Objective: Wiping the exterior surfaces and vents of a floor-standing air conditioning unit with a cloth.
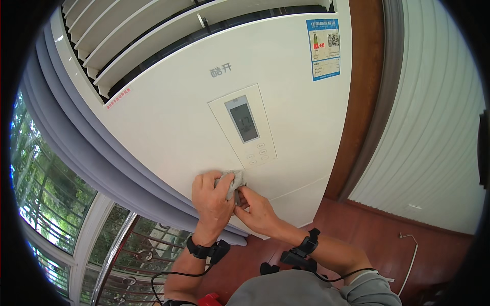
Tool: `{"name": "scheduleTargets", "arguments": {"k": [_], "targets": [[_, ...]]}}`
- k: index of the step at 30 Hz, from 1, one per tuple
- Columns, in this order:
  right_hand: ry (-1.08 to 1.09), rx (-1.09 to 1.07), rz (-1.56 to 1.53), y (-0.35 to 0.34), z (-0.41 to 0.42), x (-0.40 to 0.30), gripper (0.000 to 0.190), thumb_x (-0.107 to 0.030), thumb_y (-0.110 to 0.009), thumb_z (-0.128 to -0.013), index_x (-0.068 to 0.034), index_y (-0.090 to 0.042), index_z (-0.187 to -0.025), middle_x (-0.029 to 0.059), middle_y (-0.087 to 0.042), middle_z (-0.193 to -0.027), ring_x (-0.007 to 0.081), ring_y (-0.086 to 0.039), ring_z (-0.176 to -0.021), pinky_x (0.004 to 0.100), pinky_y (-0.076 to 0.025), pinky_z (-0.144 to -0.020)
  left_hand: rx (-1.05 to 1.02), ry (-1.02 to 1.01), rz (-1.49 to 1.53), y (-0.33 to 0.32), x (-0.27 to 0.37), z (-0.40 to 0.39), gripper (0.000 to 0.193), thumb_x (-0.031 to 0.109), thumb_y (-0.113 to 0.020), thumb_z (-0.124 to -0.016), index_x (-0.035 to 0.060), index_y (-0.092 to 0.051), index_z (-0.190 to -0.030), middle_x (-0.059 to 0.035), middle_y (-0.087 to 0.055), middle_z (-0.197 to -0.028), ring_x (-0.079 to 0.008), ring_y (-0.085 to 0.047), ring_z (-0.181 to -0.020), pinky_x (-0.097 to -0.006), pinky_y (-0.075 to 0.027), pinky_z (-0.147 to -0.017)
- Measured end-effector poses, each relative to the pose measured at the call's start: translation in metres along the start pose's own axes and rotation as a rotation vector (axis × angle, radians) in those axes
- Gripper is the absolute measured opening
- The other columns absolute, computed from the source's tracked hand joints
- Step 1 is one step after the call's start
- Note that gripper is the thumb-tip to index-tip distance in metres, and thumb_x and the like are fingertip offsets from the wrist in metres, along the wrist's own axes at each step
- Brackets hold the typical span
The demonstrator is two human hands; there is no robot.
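Note:
Before me stands a white floor-standing air conditioner with a display and button panel on its front. A folded grey cloth is bunched up just below that panel. My left hand grips the cloth from the left, close against the front. On the right, my right hand has its thumb and fingers closed on the lower part of the same cloth. Both wrists wear black straps with cabled devices. Whether the cloth touches the air conditioner cannot be told, since my fingers hide part of it.
Slatted louvres span the top, and an energy label is at the upper right. Grey-blue curtains hang left beside a window with a metal rail. A ribbed white panel stands right; a thin pale hose lies on the reddish floor.

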State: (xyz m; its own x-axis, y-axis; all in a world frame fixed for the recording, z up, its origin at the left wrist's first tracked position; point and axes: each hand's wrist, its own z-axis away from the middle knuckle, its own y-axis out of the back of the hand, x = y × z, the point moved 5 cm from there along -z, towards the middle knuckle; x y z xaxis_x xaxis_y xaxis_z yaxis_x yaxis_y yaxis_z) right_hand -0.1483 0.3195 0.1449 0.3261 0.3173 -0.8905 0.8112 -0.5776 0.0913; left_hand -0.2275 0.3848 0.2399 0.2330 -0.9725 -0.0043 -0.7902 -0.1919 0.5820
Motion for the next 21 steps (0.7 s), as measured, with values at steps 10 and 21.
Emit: {"name": "scheduleTargets", "arguments": {"k": [10,21], "targets": [[0.167,0.081,-0.099,0.009,-0.034,-0.055,0.039,-0.007,-0.063,-0.088,0.004,-0.051,-0.123,0.0251,-0.064,-0.099,0.0407,-0.065,-0.085,0.0435,-0.052,-0.073,0.147,-0.034,-0.056,0.035,0.006,-0.054,0.041,-0.004,-0.076,-0.059,0.009,-0.073,-0.097,-0.009,-0.06,-0.094,-0.0309,-0.058,-0.086,-0.0411,-0.048,-0.071],[-0.122,-0.075,0.1,0.002,0.025,0.033,0.045,-0.015,-0.066,-0.086,0.003,-0.051,-0.125,0.0259,-0.062,-0.106,0.0445,-0.062,-0.097,0.0477,-0.05,-0.08,-0.122,0.175,0.145,-0.028,-0.005,0.037,0.032,0.005,-0.077,-0.069,0.0094,-0.073,-0.1,-0.0077,-0.06,-0.092,-0.0304,-0.059,-0.086,-0.0422,-0.048,-0.073]]}}
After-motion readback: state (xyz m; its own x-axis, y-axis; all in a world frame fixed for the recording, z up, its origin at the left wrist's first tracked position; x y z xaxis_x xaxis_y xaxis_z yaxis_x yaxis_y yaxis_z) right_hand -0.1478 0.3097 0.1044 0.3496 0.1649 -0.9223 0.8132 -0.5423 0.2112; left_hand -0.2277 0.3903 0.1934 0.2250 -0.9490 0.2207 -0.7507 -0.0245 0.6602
